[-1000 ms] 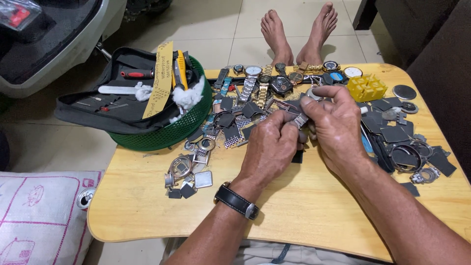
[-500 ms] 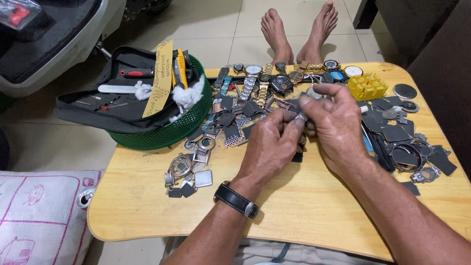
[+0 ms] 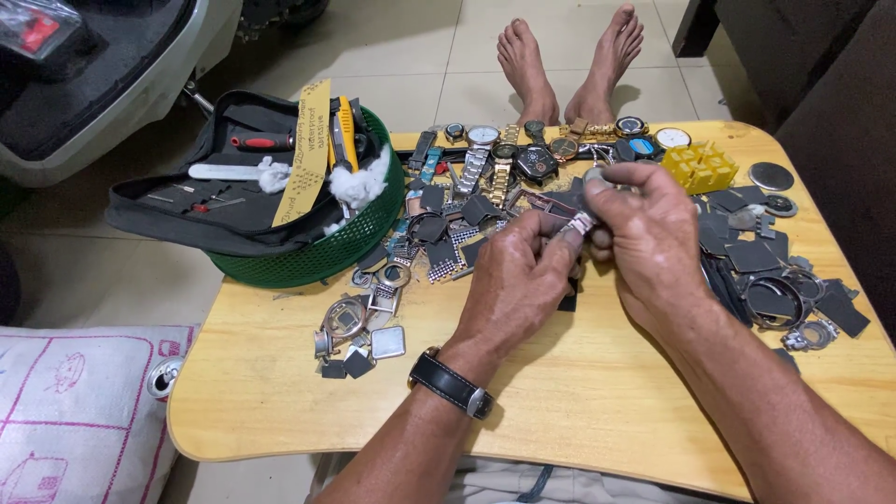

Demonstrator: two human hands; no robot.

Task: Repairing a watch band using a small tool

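A green basket (image 3: 308, 257) with a tool pouch (image 3: 201, 201) was set at the worktop's (image 3: 560, 401) left. At centre, a metal watch bracelet (image 3: 571, 217) was pinched between the left hand (image 3: 511, 280) and right hand (image 3: 653, 233), held together above scattered watch parts.

This looks like a small watch-fixing corner inside a home. A low, light wooden table (image 3: 579, 392) sits on a pale tiled floor (image 3: 420, 47), and bare feet (image 3: 569, 56) rest at its far side. Many wristwatches and loose watch parts (image 3: 504, 159) cover the table. On the left, a round green plastic basket (image 3: 317, 257) holds a black tool case (image 3: 205, 201) with small tools. A dark sofa (image 3: 821, 56) stands on the right.
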